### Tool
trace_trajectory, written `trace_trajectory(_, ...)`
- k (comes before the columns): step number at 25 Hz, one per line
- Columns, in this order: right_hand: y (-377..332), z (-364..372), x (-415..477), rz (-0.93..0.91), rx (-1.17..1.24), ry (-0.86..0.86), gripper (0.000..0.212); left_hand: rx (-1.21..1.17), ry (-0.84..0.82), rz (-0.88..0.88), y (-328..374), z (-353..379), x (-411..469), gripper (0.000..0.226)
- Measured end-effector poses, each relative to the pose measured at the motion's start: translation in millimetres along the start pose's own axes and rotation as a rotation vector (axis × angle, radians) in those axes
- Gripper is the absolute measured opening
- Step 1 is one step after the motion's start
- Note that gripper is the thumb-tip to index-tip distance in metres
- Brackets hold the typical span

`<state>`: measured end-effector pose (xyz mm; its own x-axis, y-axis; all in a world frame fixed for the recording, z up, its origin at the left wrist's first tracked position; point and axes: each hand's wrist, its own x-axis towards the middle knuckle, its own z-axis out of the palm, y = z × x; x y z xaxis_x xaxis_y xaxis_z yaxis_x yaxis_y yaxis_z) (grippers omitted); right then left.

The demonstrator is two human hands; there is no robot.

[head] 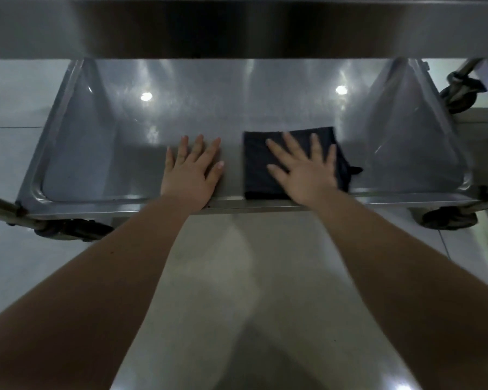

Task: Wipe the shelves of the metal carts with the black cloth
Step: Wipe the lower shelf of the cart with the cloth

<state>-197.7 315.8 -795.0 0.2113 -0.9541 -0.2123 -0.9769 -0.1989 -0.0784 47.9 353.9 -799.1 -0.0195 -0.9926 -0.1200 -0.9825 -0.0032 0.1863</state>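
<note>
Black cloth (261,167): lay folded flat on the lower shelf (124,142) of the metal cart, near its front edge.
Right hand (304,170): fingers straight and spread, palm pressed on the cloth's right half.
Left hand (192,170): flat on bare shelf, fingers extended, just left of the cloth, not touching it.
Upper shelf (243,26): overhung above.

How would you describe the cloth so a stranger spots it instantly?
Find the cart's lower shelf. Near its front edge, the right hand lies flat on a folded black cloth. Nothing else on it is black; the left hand rests on bare metal.
</note>
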Motion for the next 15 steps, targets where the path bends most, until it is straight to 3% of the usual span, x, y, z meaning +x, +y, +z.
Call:
trace_trajectory(4, 126, -15, -17, 0.258, 0.015, -0.04, 0.056, 0.046, -0.011, 0.002, 14, 5, 3, 0.059)
trace_trajectory(7, 134, -16, -22, 0.401, 0.02, -0.043, 0.055, 0.053, -0.006, -0.002, 25, 8, 4, 0.058)
trace_trajectory(15, -26, -11, -12, 0.0, 0.056, -0.083, 0.055, -0.032, 0.103, 0.031, 19, -8, -7, 0.052)
